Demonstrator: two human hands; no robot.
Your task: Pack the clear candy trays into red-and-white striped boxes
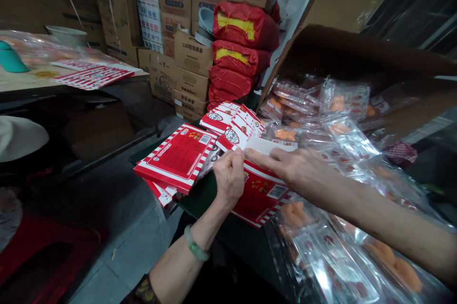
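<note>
The left hand point(230, 175) is curled, thumb and fingertips pinching the top edge of a flat red carton point(262, 197). The carton lies on the dark green tabletop point(203, 192) in the middle of the view. The right hand point(291, 166) reaches in from 4 o'clock and lies with fingers straight and pressed together on the carton's white flap point(267, 146). By the look of it, the step in hand is prising this folded carton open at its mouth. A next move would call for the pinch to part one wall from the other while the flat fingers hold the flap down, without creasing the card. At 9 o'clock of the hands sits a stack of striped cartons point(176, 159), at 12 a fan of cartons point(232, 125), and from 1 round to 5 o'clock lie clear packets point(339, 128) with orange pieces inside
</note>
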